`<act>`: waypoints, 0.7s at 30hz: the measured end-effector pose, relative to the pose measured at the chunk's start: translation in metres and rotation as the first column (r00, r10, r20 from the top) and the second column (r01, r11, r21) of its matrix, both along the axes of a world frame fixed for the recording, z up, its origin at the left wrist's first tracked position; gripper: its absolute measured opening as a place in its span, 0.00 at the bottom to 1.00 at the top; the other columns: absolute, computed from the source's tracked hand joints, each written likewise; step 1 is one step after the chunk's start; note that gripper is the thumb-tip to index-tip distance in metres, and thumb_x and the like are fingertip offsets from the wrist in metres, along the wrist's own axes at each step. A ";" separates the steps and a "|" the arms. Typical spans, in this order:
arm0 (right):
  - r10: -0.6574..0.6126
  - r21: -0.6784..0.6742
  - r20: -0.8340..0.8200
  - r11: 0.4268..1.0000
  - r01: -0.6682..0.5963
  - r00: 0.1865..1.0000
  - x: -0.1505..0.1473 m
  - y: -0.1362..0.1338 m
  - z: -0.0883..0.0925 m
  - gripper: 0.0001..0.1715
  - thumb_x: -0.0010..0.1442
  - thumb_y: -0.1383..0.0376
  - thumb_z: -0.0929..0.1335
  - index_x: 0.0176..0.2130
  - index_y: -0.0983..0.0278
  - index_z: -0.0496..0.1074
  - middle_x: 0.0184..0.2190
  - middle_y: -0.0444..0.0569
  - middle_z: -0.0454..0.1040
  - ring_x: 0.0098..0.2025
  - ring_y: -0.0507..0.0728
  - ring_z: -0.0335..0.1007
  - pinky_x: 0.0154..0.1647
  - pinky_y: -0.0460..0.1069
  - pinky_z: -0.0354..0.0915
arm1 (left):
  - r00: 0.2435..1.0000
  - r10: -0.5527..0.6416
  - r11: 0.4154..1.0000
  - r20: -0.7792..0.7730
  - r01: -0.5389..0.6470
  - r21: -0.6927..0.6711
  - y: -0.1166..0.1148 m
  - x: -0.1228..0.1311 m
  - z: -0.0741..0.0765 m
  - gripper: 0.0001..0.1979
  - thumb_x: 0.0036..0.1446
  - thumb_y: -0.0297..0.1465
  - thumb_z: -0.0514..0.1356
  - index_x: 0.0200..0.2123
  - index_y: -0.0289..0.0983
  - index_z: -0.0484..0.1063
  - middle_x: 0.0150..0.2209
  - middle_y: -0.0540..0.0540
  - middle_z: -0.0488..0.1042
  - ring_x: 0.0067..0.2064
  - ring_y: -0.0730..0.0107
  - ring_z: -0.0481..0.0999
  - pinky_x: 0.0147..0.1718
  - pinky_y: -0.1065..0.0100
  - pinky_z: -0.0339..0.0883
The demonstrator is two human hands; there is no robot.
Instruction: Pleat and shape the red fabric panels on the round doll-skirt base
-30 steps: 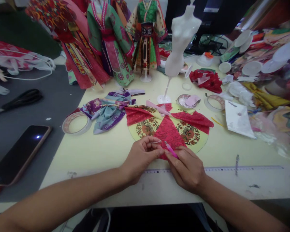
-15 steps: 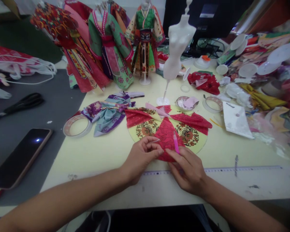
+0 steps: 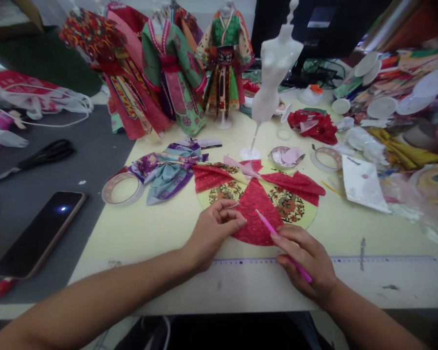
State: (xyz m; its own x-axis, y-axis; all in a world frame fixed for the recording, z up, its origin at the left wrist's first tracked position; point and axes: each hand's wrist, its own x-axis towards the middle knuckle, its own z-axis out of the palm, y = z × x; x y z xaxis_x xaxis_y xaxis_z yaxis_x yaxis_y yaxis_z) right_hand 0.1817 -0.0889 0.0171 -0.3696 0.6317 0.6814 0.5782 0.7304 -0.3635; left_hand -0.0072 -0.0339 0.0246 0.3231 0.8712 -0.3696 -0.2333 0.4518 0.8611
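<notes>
My left hand [image 3: 213, 233] pinches a short strand of tiny pale beads [image 3: 232, 206] between its fingers, over the left part of a red and yellow doll skirt [image 3: 257, 204]. The skirt lies spread out flat, with dark floral medallions on its yellow panels. In my right hand [image 3: 310, 265] is a slim pink pen-like tool [image 3: 265, 223]; its pale tip points up and left over the red middle panel. Whether the tip touches the cloth I cannot tell. Below the skirt a clear ruler [image 3: 350, 258] runs along the table, passing behind both hands.
Dressed doll mannequins [image 3: 173, 78] and a bare white one [image 3: 275, 73] stand at the back. Left lie tape [image 3: 107, 187], a phone [image 3: 40, 233] and scissors [image 3: 47, 153]. A small dish [image 3: 284, 158], a white packet [image 3: 363, 184] and heaped fabric scraps [image 3: 409, 78] are at the right.
My right hand has drawn back to the right and away from my left hand, tilting the pink tool to the left. My left hand keeps its pinch. The whole view has shifted slightly.
</notes>
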 end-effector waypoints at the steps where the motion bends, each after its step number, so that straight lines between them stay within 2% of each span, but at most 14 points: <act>1: 0.007 0.001 -0.009 1.000 -0.007 1.000 0.001 -0.001 0.000 0.18 0.58 0.70 0.62 0.50 0.69 0.65 0.35 0.56 0.68 0.41 0.58 0.66 0.38 0.55 0.68 | 1.000 0.003 1.000 -0.004 -0.003 0.007 0.000 0.000 0.000 0.17 0.45 0.26 0.64 0.40 0.34 0.64 0.27 0.53 0.71 0.29 0.80 0.68 0.32 0.76 0.60; 7: 0.095 0.004 -0.034 0.995 -0.095 0.995 0.002 -0.003 -0.002 0.19 0.54 0.74 0.64 0.47 0.70 0.66 0.33 0.53 0.70 0.38 0.56 0.67 0.38 0.56 0.69 | 1.000 -0.006 1.000 -0.007 0.006 0.028 0.002 -0.001 -0.002 0.17 0.46 0.25 0.63 0.41 0.34 0.64 0.26 0.53 0.71 0.29 0.80 0.68 0.33 0.75 0.60; 21: 0.087 -0.002 -0.036 0.996 -0.087 0.996 -0.001 -0.001 -0.002 0.18 0.53 0.75 0.64 0.46 0.69 0.67 0.32 0.53 0.71 0.36 0.55 0.68 0.38 0.56 0.70 | 1.000 -0.013 1.000 0.004 0.013 0.020 0.001 -0.001 -0.001 0.17 0.45 0.25 0.64 0.40 0.35 0.63 0.25 0.54 0.71 0.28 0.79 0.68 0.33 0.74 0.59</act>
